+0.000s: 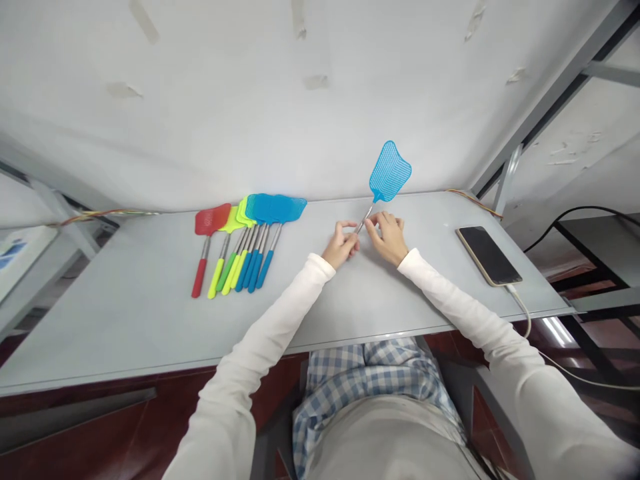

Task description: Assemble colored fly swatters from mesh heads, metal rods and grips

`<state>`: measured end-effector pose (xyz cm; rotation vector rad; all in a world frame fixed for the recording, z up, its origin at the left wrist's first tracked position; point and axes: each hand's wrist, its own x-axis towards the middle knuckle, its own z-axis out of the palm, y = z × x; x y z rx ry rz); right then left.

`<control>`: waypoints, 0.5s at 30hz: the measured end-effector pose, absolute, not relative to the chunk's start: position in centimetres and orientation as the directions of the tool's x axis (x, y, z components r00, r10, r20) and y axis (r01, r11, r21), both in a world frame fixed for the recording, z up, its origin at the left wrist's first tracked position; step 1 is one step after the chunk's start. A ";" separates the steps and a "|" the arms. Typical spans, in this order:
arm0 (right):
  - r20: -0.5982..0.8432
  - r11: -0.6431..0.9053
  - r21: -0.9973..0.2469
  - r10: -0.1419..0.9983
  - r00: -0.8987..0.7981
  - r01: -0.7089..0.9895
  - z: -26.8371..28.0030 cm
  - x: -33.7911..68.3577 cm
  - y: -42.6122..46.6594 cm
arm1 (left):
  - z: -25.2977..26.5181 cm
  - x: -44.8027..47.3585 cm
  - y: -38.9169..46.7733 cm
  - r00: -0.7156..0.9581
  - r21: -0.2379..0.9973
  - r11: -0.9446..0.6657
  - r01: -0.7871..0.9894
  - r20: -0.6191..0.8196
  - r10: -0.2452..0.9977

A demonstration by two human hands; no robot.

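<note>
A blue fly swatter [390, 172] is held tilted over the table, its mesh head up and leaning right. My left hand [343, 245] is closed on the lower part of its metal shaft; the coloured grip is not visible. Higher on the shaft, below the head, the fingers of my right hand [387, 235] pinch the metal. To the left lies a row of other fly swatters: a red one [213, 219], several yellow and green ones [231, 220], and several blue ones [276, 208] whose heads overlap.
The grey table [150, 333] meets a white wall [225, 120] with tape scraps. At the right lies a phone [489, 255] with a white cable [521, 305] plugged in. Thin wires [475, 201] run along the back edge. Metal frame posts stand at both sides.
</note>
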<state>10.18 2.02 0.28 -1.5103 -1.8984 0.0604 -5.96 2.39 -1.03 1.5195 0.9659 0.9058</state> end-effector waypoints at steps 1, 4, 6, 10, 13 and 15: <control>0.462 0.331 -0.510 0.884 -0.072 0.794 0.2 10.1 2.1 | -1.4 -5.4 2.1 0.436 0.997 -0.063 0.046 0.037 0.899; 0.374 0.314 -0.679 0.926 -0.055 0.664 0.0 10.0 2.4 | -2.0 -4.3 1.4 0.524 0.999 -0.037 0.025 0.019 0.852; 0.322 0.292 -0.741 0.945 -0.061 0.605 -0.2 10.2 2.5 | -2.1 -4.2 1.3 0.521 0.991 -0.079 0.110 0.010 0.853; 0.296 0.272 -0.717 0.952 -0.072 0.642 -0.4 10.8 2.8 | -1.8 -5.7 1.8 0.406 0.892 -0.246 0.379 0.079 0.910; 0.320 0.270 -0.674 0.946 -0.057 0.687 -0.4 11.3 2.9 | -1.5 -7.2 2.7 0.243 0.722 -0.328 0.610 0.224 0.944; 0.349 0.287 -0.686 0.936 -0.044 0.668 -0.5 11.5 3.0 | -1.5 -7.6 3.1 0.188 0.713 -0.292 0.637 0.223 0.956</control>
